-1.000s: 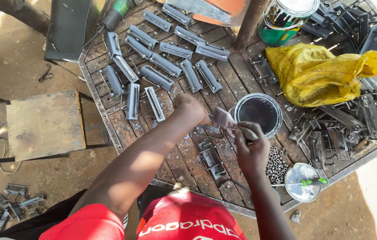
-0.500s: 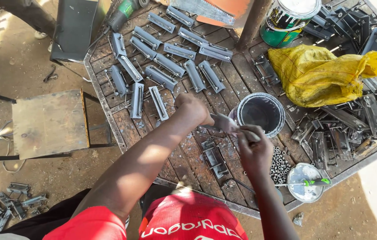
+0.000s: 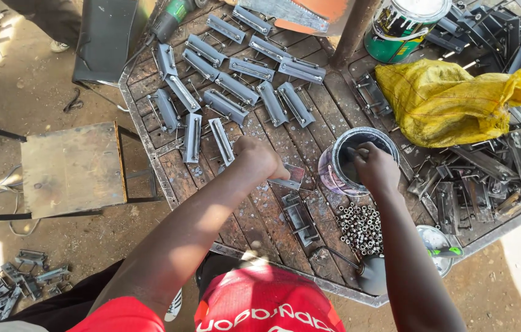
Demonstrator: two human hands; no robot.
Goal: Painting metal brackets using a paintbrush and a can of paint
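A flat metal plate (image 3: 289, 177) is pinched in the left hand (image 3: 259, 157), long axis pointing toward the paint can (image 3: 351, 161), into which the right hand (image 3: 374, 167) is dipped, grip closed.

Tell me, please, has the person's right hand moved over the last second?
Yes. The right hand left the flat grey metal piece in the left hand and reached up to the round grey paint tin.
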